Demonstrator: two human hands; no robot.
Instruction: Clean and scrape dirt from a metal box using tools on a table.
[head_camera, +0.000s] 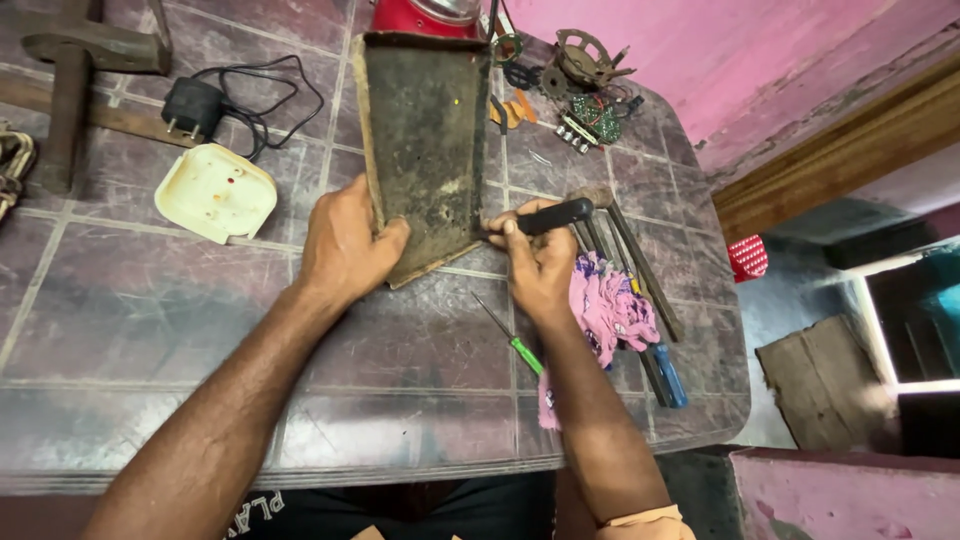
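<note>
- Head view: the left hand (345, 245) is clenched on the near left edge of a dark, dirty metal casing (425, 150), which is tapered in shape and stands tilted near the middle of the tiled table (140, 330).
- The right hand (540, 265) is closed around the black handle of a screwdriver (545, 217); its tip seems to touch the near right edge of the casing, but the contact point itself is too small to see clearly.
- As I judge it, the work on the casing is in its middle: the casing is in one piece and kept steady, the tool is applied to it, and I see no loosened screw or removed panel beside it. What is left I cannot tell exactly.
- Just beside the right hand lie a pink cloth (610, 310), a small green-handled screwdriver (512, 337), a blue-handled tool (668, 375) and a hammer (625, 250), all near the right edge of the table.
- Toward the far right corner there are a green circuit board (597, 118) and a rusty round part (583, 58).
- On the left side rest a cream plastic socket box (216, 192) and a black plug adapter (192, 105) with its cable, well apart from both hands.
- At the far edge, behind the casing, a red appliance (425, 15) is partly visible.
</note>
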